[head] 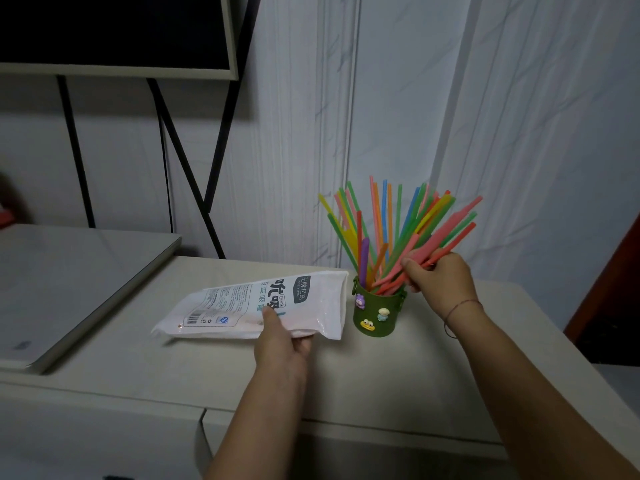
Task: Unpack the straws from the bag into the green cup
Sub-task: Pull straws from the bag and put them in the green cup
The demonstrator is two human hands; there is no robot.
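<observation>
A green cup (377, 318) with small cartoon charms stands on the pale counter (381, 382), right of centre. Several coloured straws (381, 220) fan up out of it. My right hand (441, 280) is just right of the cup's rim, closed around a bunch of pink and red straws (446, 233) whose lower ends rest in the cup. The white printed straw bag (242, 304) lies flat to the cup's left, its open end toward the cup. My left hand (282, 337) pinches the bag's near edge, thumb on top.
A closed grey laptop-like slab (69, 282) lies on the left of the counter. Behind it a dark screen (114, 32) stands on black legs (187, 161). The white panelled wall (485, 116) rises close behind the cup. The counter's right edge drops off near a dark doorway (613, 306).
</observation>
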